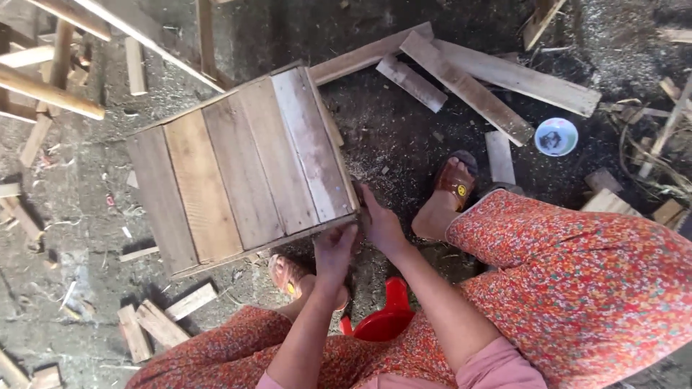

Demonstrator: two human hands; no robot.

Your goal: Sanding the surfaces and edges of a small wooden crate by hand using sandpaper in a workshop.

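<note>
No packages, labels, signs or screens are visible. The view shows only bare wooden parts and offcuts on a dirt floor, none of which carries a sticker, tag or printed wrapper.
</note>
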